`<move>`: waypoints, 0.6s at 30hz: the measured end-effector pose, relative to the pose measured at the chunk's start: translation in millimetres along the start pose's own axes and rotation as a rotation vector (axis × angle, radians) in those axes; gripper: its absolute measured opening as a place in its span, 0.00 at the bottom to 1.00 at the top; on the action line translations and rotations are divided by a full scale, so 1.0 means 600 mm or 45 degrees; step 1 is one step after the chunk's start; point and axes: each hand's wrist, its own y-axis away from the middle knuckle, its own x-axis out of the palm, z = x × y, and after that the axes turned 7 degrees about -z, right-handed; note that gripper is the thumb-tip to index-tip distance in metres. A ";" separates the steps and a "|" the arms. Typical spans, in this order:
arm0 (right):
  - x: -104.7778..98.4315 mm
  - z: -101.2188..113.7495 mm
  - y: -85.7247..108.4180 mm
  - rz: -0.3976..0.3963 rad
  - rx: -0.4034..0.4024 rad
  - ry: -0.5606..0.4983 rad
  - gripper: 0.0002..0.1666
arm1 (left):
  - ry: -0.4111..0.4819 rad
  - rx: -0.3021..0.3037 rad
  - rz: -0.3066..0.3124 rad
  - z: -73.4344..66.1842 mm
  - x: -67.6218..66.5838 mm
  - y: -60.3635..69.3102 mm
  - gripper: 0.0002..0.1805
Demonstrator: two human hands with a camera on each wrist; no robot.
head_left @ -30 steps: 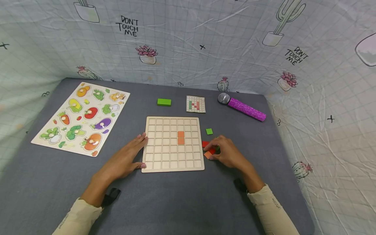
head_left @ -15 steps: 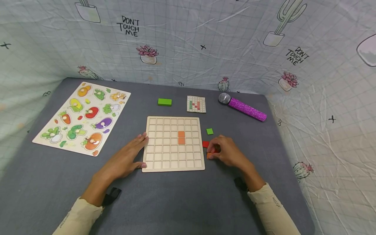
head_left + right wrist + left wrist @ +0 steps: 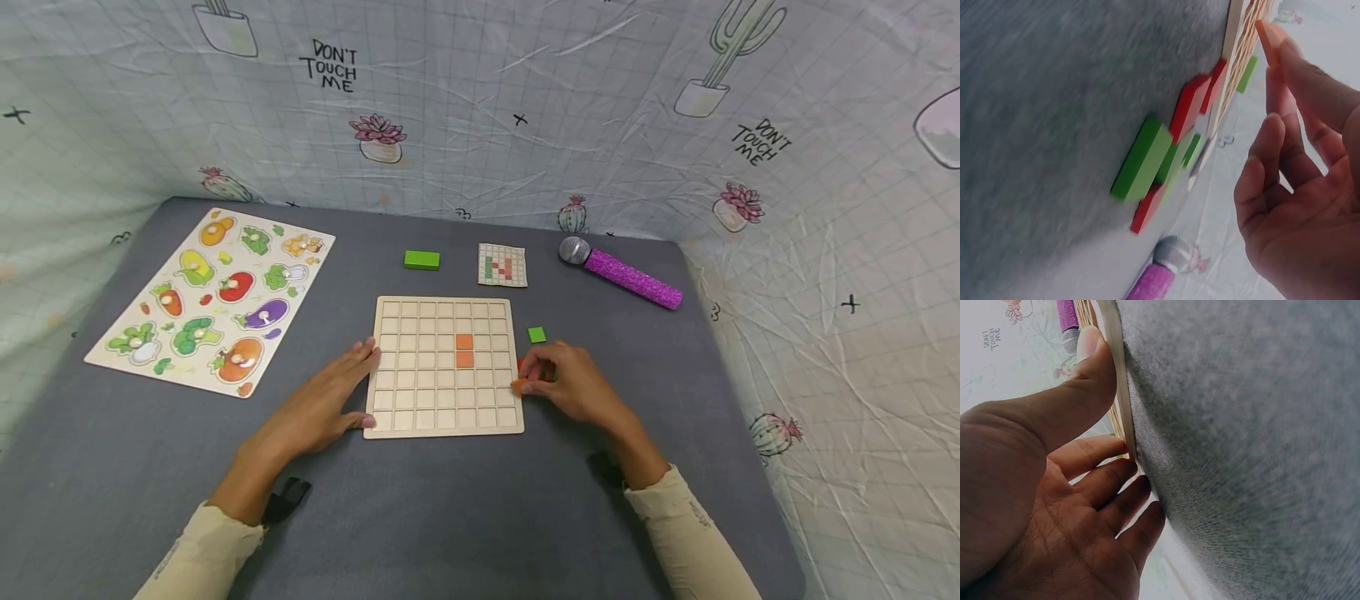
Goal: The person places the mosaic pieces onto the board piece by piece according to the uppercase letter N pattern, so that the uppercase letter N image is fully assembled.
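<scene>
"Doing what with the left hand point(image 3: 326, 408)?"

"Resting back upward, with thumb point(image 3: 354, 422) set well apart from relaxed, nearly straight fingers point(image 3: 356, 358)."

"And with the right hand point(image 3: 573, 383)?"

"Pinching with thumb and forefinger point(image 3: 536, 357), curling the others, at the end of a forearm point(image 3: 693, 529) angled inward."

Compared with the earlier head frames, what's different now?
The right hand has moved a little left, taking an orange tile from the table beside the grid board to over its right edge, pinched between thumb and fingers. Unchanged: the left hand at the board's left edge, the two placed orange tiles, and the microphone.
</scene>
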 end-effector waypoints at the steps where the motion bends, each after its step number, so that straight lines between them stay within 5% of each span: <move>1: 0.003 0.002 -0.002 -0.010 0.014 -0.003 0.10 | 0.001 0.002 0.002 0.000 0.000 0.000 0.53; 18: 0.068 0.055 -0.047 -0.023 0.084 -0.003 0.09 | 0.007 -0.004 0.001 0.002 0.001 0.000 0.53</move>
